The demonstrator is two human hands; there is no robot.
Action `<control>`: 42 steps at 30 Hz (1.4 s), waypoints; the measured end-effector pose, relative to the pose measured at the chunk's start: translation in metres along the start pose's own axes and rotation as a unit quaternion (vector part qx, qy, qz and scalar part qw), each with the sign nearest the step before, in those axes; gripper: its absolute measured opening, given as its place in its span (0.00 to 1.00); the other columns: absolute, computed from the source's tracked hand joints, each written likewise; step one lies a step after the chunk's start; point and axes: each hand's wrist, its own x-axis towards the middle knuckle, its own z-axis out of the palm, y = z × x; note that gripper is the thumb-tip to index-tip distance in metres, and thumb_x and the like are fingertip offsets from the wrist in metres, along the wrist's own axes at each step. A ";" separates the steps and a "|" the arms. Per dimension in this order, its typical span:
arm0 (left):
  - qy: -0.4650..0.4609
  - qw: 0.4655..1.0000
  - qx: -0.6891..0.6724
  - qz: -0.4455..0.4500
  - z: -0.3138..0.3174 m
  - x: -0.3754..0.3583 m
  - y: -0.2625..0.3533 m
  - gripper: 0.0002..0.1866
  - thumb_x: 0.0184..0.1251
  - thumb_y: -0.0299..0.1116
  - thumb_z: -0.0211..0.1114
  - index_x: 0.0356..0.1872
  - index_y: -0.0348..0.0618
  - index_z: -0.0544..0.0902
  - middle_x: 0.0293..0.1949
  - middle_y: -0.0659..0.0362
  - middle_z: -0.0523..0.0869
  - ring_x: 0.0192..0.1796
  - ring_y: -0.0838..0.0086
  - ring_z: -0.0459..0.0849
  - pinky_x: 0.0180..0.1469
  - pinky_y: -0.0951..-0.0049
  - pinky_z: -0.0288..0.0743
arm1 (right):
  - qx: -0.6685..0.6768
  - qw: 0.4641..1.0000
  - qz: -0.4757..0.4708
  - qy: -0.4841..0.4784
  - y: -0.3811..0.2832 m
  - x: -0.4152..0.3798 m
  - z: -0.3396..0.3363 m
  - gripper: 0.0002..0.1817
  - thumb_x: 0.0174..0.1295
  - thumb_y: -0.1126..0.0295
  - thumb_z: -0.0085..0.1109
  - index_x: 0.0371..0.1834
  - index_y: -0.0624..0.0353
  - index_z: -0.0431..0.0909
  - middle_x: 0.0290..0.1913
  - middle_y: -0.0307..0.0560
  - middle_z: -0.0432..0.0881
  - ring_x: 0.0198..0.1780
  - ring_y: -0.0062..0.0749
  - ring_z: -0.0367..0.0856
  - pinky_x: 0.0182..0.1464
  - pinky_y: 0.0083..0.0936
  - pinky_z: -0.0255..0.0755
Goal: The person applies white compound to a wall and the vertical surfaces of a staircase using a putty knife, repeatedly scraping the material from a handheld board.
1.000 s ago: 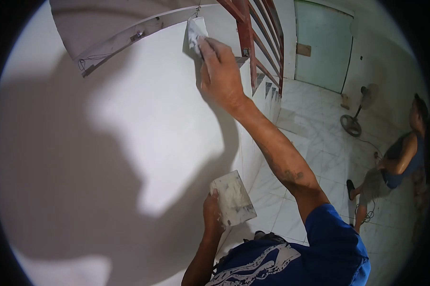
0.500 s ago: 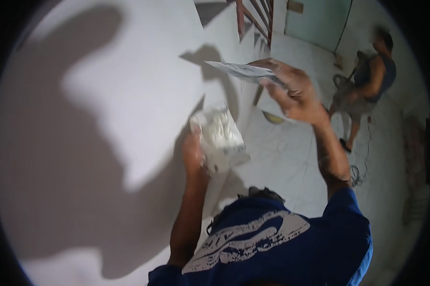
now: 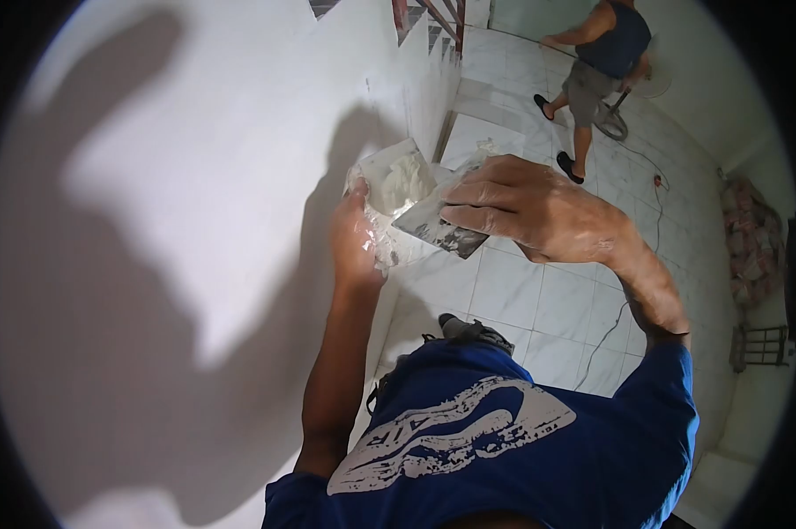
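Observation:
My left hand [image 3: 352,236], smeared with wet white paste, is closed around a flat plate [image 3: 382,164] beside the white wall. A ridged lump of white putty [image 3: 404,187] sits on that plate. From the right, my right hand [image 3: 539,212] reaches over, its dusty fingers pressed on a wide putty knife [image 3: 431,227]. The metal blade is streaked with white, and its near edge overlaps the plate close to the putty. The putty knife's handle is hidden under my palm.
A person [image 3: 592,75] in a dark sleeveless top stands farther off, by a long-handled tool [image 3: 611,119]. A cord [image 3: 602,344] runs across the tiled floor [image 3: 539,304]. Stairs with a railing [image 3: 442,22] rise behind the wall [image 3: 266,106]. Bagged items [image 3: 752,242] lie far right.
My right hand has come down from beside the wall, bringing the putty knife to the plate. My left hand still holds the plate. The other person has turned and shifted in view.

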 end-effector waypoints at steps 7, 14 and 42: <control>0.002 0.999 0.041 -0.011 -0.007 0.005 -0.008 0.21 0.80 0.38 0.50 0.61 0.29 0.73 0.57 0.48 0.81 0.52 0.62 0.85 0.56 0.63 0.80 | 0.045 0.988 -0.024 -0.146 0.008 0.010 -0.020 0.28 0.45 0.84 0.62 0.55 0.65 0.80 0.53 0.54 0.83 0.58 0.45 0.80 0.61 0.37 0.75; -0.019 0.999 0.033 0.016 -0.011 0.000 -0.009 0.24 0.81 0.40 0.46 0.64 0.29 0.71 0.57 0.47 0.82 0.56 0.62 0.84 0.59 0.62 0.80 | 0.272 0.942 0.186 -0.056 0.039 0.009 -0.067 0.14 0.66 0.80 0.57 0.55 0.65 0.81 0.43 0.45 0.87 0.45 0.27 0.82 0.50 0.25 0.76; 0.053 0.997 0.022 -0.049 0.000 -0.004 -0.001 0.23 0.80 0.44 0.50 0.62 0.34 0.71 0.52 0.50 0.82 0.53 0.65 0.84 0.56 0.64 0.80 | 0.034 0.824 0.219 0.522 0.135 0.246 -0.095 0.07 0.63 0.75 0.53 0.35 0.70 0.74 0.33 0.66 0.80 0.38 0.60 0.82 0.42 0.45 0.74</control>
